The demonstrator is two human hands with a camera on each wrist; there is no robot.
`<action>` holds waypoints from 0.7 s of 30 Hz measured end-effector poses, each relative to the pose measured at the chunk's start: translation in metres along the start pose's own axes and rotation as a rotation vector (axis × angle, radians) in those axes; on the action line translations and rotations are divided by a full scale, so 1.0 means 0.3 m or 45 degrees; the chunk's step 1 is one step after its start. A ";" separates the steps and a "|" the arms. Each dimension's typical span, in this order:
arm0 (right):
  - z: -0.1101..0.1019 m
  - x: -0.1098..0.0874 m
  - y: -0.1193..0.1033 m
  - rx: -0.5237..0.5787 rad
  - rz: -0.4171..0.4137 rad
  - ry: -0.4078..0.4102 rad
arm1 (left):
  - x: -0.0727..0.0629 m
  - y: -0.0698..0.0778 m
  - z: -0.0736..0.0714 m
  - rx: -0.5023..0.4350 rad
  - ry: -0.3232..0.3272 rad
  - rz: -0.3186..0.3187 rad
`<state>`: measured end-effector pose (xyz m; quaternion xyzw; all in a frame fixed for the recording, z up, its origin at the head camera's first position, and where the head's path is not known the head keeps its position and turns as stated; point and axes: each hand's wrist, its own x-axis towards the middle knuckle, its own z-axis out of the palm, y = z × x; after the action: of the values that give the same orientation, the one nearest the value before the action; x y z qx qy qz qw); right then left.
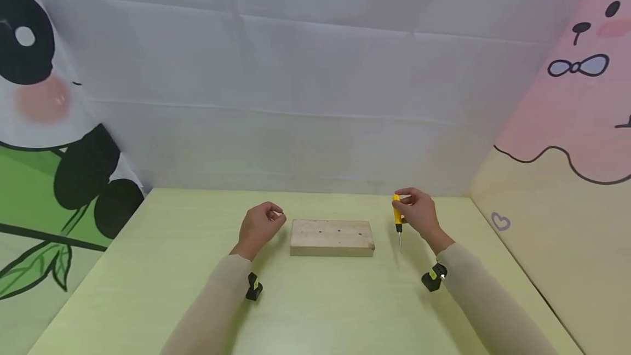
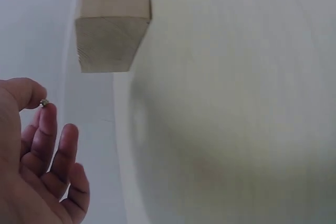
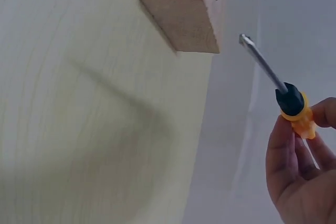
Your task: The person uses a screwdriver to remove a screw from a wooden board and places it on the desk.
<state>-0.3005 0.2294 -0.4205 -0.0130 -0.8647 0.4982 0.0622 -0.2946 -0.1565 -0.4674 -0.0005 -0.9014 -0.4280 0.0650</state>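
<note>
A pale wooden block (image 1: 331,239) lies flat on the table, with several small dark spots on its top face. To the left of it, my left hand (image 1: 261,226) pinches a tiny brass-coloured screw (image 2: 44,102) between thumb and index finger; most of the screw is hidden by the fingertips. On the block's other side, my right hand (image 1: 419,212) grips a screwdriver (image 1: 397,215) by its yellow and black handle. The screwdriver's shaft points down, and in the right wrist view its metal tip (image 3: 244,39) is apart from the block. Both hands are above the table.
The light yellow-green table (image 1: 325,300) extends around the block. Behind it stands a pale grey cloth wall (image 1: 315,97). Side panels carry cartoon prints, a panda-like figure (image 1: 34,97) at left and a pink figure (image 1: 567,103) at right. Each wrist wears a small black camera.
</note>
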 end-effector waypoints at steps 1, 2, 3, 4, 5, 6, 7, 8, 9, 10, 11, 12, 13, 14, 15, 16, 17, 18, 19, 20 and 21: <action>0.005 0.001 0.011 -0.015 0.011 -0.018 | -0.002 -0.009 0.000 0.016 -0.018 -0.009; 0.011 0.002 0.019 -0.034 0.020 -0.035 | -0.003 -0.019 0.001 0.035 -0.038 -0.017; 0.016 0.003 0.029 -0.053 0.026 -0.054 | -0.005 -0.025 0.002 0.055 -0.055 -0.030; 0.021 0.005 0.038 -0.073 0.026 -0.070 | -0.007 -0.030 0.002 0.071 -0.070 -0.045; 0.026 0.007 0.046 -0.092 0.031 -0.080 | -0.008 -0.035 0.002 0.094 -0.079 -0.057; 0.032 0.008 0.053 -0.109 0.031 -0.090 | -0.010 -0.038 0.002 0.117 -0.086 -0.072; 0.036 0.009 0.061 -0.130 0.030 -0.100 | -0.011 -0.040 0.002 0.137 -0.092 -0.082; 0.040 0.010 0.068 -0.149 0.028 -0.109 | -0.011 -0.042 0.003 0.161 -0.097 -0.091; 0.043 0.010 0.074 -0.168 0.021 -0.119 | -0.012 -0.042 0.003 0.183 -0.101 -0.097; 0.047 0.011 0.080 -0.184 0.023 -0.123 | -0.013 -0.043 0.004 0.203 -0.106 -0.104; 0.050 0.011 0.086 -0.202 0.022 -0.130 | -0.012 -0.046 0.004 0.228 -0.110 -0.109; 0.053 0.010 0.090 -0.216 0.024 -0.137 | -0.012 -0.047 0.004 0.247 -0.114 -0.112; 0.056 0.010 0.094 -0.228 0.023 -0.145 | -0.011 -0.049 0.005 0.265 -0.117 -0.114; 0.059 0.010 0.098 -0.235 0.025 -0.149 | -0.011 -0.050 0.006 0.278 -0.121 -0.118; 0.062 0.009 0.102 -0.244 0.024 -0.155 | -0.010 -0.052 0.006 0.288 -0.125 -0.122; 0.065 0.010 0.106 -0.252 0.029 -0.158 | -0.010 -0.053 0.006 0.300 -0.127 -0.128; 0.067 0.010 0.109 -0.260 0.026 -0.167 | -0.009 -0.053 0.007 0.312 -0.128 -0.131; 0.069 0.011 0.112 -0.265 0.028 -0.174 | -0.009 -0.053 0.008 0.321 -0.128 -0.133; 0.071 0.012 0.115 -0.273 0.029 -0.182 | -0.008 -0.055 0.008 0.330 -0.129 -0.134; 0.073 0.013 0.118 -0.280 0.029 -0.188 | -0.008 -0.055 0.009 0.338 -0.129 -0.131; 0.075 0.013 0.121 -0.292 0.028 -0.198 | -0.008 -0.057 0.010 0.350 -0.130 -0.130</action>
<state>-0.3085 0.2288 -0.4626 0.0092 -0.9180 0.3964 -0.0123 -0.2936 -0.1649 -0.4826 0.0323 -0.9525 -0.3029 -0.0031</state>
